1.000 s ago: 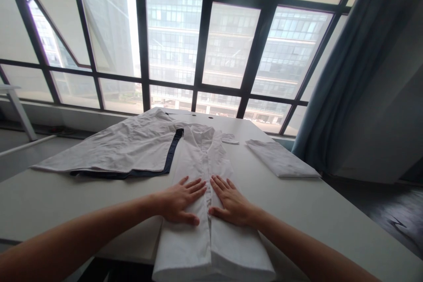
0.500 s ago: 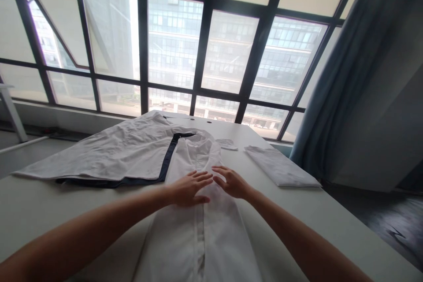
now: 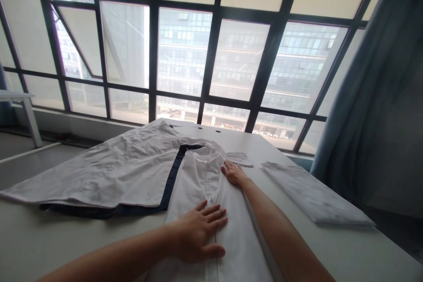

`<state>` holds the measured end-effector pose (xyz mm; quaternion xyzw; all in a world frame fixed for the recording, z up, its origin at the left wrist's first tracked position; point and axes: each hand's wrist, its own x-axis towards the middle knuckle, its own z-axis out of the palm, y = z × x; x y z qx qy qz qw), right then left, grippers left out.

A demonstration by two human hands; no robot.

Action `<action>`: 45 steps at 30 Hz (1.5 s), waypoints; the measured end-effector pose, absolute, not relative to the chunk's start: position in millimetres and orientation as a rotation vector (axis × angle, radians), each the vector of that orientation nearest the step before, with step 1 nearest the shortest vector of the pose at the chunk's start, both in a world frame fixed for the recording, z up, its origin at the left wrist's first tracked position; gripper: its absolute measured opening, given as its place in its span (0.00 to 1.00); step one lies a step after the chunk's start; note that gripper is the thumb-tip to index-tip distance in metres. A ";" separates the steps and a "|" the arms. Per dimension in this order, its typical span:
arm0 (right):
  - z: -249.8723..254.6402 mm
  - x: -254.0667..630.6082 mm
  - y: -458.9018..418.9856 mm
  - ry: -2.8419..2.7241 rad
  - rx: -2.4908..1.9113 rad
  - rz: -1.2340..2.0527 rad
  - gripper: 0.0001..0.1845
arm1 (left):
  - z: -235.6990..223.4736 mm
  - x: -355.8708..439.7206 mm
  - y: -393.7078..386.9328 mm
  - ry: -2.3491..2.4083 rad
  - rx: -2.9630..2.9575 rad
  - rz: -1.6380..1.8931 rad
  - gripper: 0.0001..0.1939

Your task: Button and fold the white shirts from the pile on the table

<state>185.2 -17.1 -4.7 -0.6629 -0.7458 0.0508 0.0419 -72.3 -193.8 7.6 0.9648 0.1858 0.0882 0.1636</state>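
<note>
A white shirt (image 3: 231, 220) lies lengthwise on the white table, its collar end away from me and its front placket running towards me. My left hand (image 3: 200, 231) rests flat on the middle of the shirt with fingers spread. Farther up, near the collar on the right side, my right hand (image 3: 234, 172) lies on the cloth with its fingers stretched out. To the left, another white garment (image 3: 122, 163) is spread out, with a dark navy cloth (image 3: 170, 183) showing along its edge and under it.
A flat white folded packet or cloth (image 3: 317, 194) lies at the right on the table (image 3: 20, 229). A small white piece (image 3: 239, 158) sits beyond my right hand. Windows (image 3: 185, 53) stand behind the table, with a blue-grey curtain (image 3: 363, 97) at the right.
My hands have moved apart: the right has gone up towards the collar, the left has come nearer to me along the shirt. The camera view has shifted slightly.
</note>
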 end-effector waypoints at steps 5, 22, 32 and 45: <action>5.7 169.6 -22.4 -2.191 -2.097 -0.099 0.31 | 6.7 -72.4 -182.0 0.553 2.736 0.315 0.36; 10.8 90.2 -198.3 -2.588 -1.384 0.431 0.38 | -25.2 -82.4 49.2 1.379 2.742 0.166 0.33; 13.7 114.4 -170.2 -2.501 -1.330 0.229 0.31 | 5.1 -70.8 10.3 1.690 2.604 0.383 0.32; 7.0 232.4 -203.6 -2.156 -1.730 0.156 0.28 | 25.2 -160.4 -166.7 1.047 2.859 0.142 0.28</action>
